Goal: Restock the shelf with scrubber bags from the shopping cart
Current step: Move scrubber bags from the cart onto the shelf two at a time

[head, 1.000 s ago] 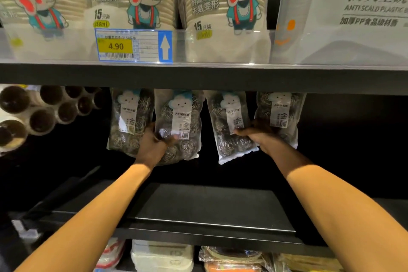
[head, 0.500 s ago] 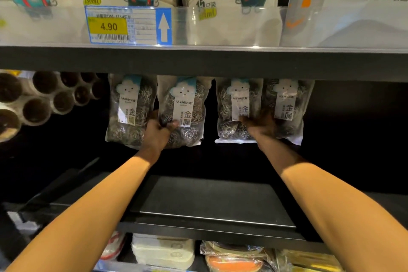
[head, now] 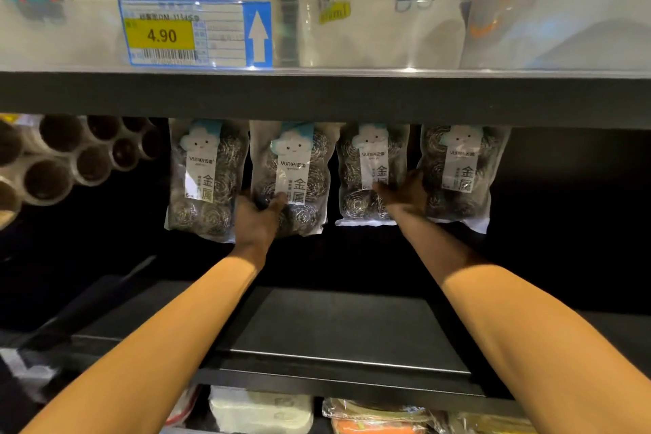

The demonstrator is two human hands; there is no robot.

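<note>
Four steel-wool scrubber bags (head: pixel 370 187) hang in a row just under the front edge of the upper shelf (head: pixel 317 99), above the dark lower shelf (head: pixel 334 328); the cart is out of view. The left hand (head: pixel 257 218) grips the bottom of the second bag (head: pixel 296 158) from the left, thumb across its front. The right hand (head: pixel 405 195) lays fairly straight fingers on the lower front of the third bag (head: pixel 366 166), just beside the fourth bag (head: pixel 461 173). The step looks like squaring up hung bags. It is best done with light pushes low down, labels facing out and gaps even, without tugging downward, since what they hang from is hidden.
</note>
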